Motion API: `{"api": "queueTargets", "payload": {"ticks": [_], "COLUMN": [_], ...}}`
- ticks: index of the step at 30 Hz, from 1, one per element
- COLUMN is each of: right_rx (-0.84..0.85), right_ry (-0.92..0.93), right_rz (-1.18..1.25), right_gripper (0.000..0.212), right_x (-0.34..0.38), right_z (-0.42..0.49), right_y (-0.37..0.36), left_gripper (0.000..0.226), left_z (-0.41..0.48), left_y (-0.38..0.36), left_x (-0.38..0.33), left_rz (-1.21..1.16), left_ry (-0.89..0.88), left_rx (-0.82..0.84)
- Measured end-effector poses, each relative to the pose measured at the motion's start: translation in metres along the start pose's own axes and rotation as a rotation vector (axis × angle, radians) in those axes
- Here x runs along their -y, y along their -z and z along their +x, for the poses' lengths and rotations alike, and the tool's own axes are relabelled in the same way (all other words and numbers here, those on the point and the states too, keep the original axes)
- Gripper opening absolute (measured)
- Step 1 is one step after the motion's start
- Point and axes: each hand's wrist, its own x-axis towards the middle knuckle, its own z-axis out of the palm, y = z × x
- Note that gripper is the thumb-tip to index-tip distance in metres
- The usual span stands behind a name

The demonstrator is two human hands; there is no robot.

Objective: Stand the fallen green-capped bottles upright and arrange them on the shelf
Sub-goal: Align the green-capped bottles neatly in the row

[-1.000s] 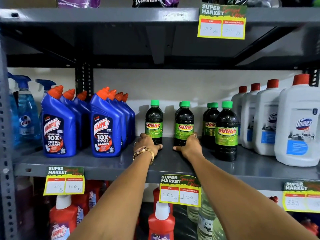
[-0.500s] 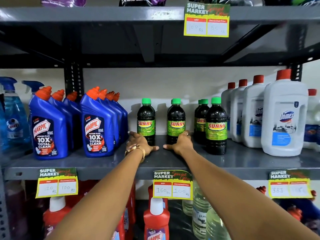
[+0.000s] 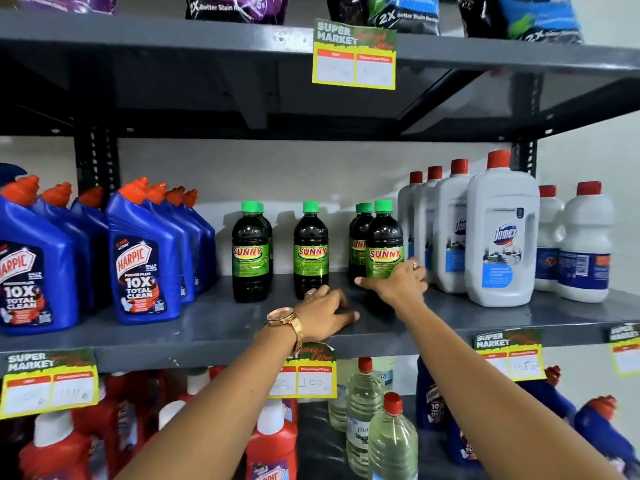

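Reaching onto a grey metal shelf at about chest height, a person's two bare arms stretch forward from the bottom of the view. All the green-capped bottles stand upright on this shelf, between blue toilet cleaner bottles on one side and white bleach jugs on the other.

The right hand is wrapped around the lower part of the front right green-capped bottle, thumb on its near side, fingers curled round the side nearest the white bleach jugs. This bottle is the closest of the green-capped ones to the jugs, just beside them. A second green-capped bottle stands directly behind it, touching or nearly touching; only its left half shows.

The left hand, with a gold watch on the wrist, rests palm down on the shelf with fingers loosely spread, holding nothing. It sits just in front of the middle green-capped bottle; whether the fingers touch that bottle's base cannot be told.

Further from the jugs, nearer the blue toilet cleaner bottles, stands another green-capped bottle, with one more partly hidden behind it.

A yellow price tag hangs from the shelf's front edge, below the left wrist.
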Motion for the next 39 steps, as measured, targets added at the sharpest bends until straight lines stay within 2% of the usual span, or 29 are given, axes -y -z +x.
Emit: {"api": "queueTargets", "payload": {"ticks": [4,10,14,18,24,32,39], "right_rx": [0.016,0.133,0.044,-0.026,0.037,-0.026,0.012], "right_ry": [0.07,0.179,0.109,0.093,0.179,0.14,0.201], "right_rz": [-0.022,-0.06,0.005,-0.05,-0.081,-0.116,-0.171], "right_gripper": [0.107,0.11,0.1,0.103,0.098,0.094,0.09], "right_x": [0.005,0.012,0.0,-0.002,-0.002,-0.004,-0.003], "right_z": [0.013,0.021,0.031,0.033,0.035,0.037,0.036], "right_y": [-0.013,-0.02,-0.023,-0.024,-0.03,-0.031,-0.033], "left_gripper": [0.057,0.062,0.064,0.063,0.064,0.063,0.064], "left_z": [0.005,0.006,0.008,0.009,0.008,0.007,0.007], "left_y": [-0.002,-0.003,-0.004,-0.003,-0.004,-0.003,-0.003], "left_x": [0.003,0.004,0.004,0.004,0.004,0.001,0.001], "left_rz": [0.002,0.02,0.014,0.014,0.017,0.034,0.037], "left_ry": [0.068,0.093,0.108,0.117,0.117,0.12,0.123], "left_rx": [0.02,0.048,0.065,0.057,0.064,0.061,0.071]}}
